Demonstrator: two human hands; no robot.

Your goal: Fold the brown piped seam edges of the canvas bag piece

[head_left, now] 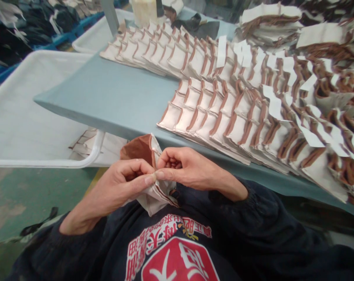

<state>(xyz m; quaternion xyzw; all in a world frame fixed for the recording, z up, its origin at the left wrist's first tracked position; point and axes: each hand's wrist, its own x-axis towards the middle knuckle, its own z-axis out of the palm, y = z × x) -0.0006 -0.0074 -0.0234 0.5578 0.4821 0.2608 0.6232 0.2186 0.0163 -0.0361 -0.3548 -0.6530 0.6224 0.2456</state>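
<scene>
Both hands meet just below the table's near edge, in front of my chest. My left hand (122,183) pinches a small cream fabric piece with a brown lining (142,150) between thumb and forefinger. My right hand (181,166) pinches the same piece from the other side, fingers curled, thumb tip against the left thumb tip. The piece's cream lower corner hangs under the hands. Part of it is hidden by the fingers.
A grey-blue table (115,97) carries overlapping rows of several similar cream-and-brown pieces (224,117), some with white paper tags, piled higher at the right. White fabric trays with tube rims (33,117) stand at the left. Green floor lies below left.
</scene>
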